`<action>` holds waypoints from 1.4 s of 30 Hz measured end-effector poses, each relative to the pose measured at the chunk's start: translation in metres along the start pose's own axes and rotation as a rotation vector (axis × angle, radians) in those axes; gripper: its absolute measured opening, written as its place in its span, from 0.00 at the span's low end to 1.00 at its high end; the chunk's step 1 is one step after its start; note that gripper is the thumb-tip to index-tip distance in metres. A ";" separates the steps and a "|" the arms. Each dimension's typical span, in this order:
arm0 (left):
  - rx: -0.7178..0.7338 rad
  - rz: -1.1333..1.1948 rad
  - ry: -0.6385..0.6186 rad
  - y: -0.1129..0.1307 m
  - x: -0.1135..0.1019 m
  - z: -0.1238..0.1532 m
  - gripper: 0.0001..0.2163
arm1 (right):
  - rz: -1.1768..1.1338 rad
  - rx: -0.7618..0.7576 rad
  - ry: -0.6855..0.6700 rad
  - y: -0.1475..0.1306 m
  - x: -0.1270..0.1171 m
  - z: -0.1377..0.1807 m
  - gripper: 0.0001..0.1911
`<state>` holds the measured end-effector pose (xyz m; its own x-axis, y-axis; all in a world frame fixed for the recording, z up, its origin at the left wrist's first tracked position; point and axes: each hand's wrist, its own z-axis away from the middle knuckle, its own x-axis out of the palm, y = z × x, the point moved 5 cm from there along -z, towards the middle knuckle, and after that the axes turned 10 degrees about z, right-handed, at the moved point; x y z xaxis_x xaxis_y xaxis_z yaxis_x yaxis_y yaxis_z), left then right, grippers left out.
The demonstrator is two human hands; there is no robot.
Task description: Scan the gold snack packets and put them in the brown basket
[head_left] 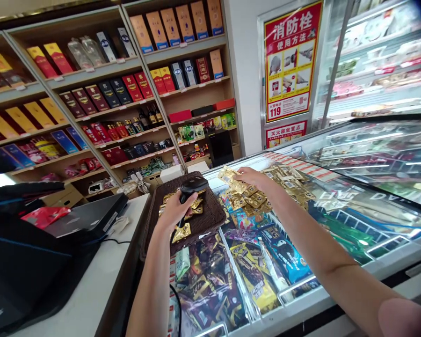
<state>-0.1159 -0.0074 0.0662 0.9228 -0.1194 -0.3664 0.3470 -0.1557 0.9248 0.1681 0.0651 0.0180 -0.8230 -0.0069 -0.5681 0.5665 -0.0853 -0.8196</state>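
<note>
My left hand (178, 209) is wrapped round the handle of a black barcode scanner (193, 184), holding it over a dark brown woven basket (210, 216). Several small gold packets (182, 232) lie in the basket. With its fingers pinched, my right hand (251, 178) grips a gold packet (228, 175) above a heap of similar gold packets (250, 200). The heap rests on the glass top of a chest freezer (266, 323). Part of the heap is hidden behind my right forearm.
Bagged ice creams (254, 276) show through the freezer glass. On the left are a white counter (87, 295) and a black checkout machine (24, 267). Shelves of boxed bottles (108, 93) line the back wall, beside a red and yellow poster (291, 61). A scanner cable (178, 299) hangs below my left arm.
</note>
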 end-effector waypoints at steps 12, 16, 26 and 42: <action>0.038 -0.131 -0.112 -0.006 0.037 -0.003 0.24 | 0.069 -0.058 -0.013 0.007 -0.016 -0.003 0.14; 0.042 -0.156 -0.120 -0.004 0.038 -0.002 0.24 | 0.098 -0.044 -0.005 0.006 -0.016 -0.002 0.13; 0.023 -0.162 -0.091 -0.003 0.034 -0.002 0.26 | 0.326 0.108 0.142 0.039 -0.015 -0.030 0.15; -0.207 -0.260 0.298 -0.015 -0.104 0.021 0.27 | 0.816 -0.111 0.271 0.001 0.042 -0.016 0.19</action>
<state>-0.2208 -0.0130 0.0879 0.7977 0.1905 -0.5721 0.5722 0.0600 0.8179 0.1345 0.0811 -0.0076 -0.1268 0.2151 -0.9683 0.9881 -0.0587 -0.1424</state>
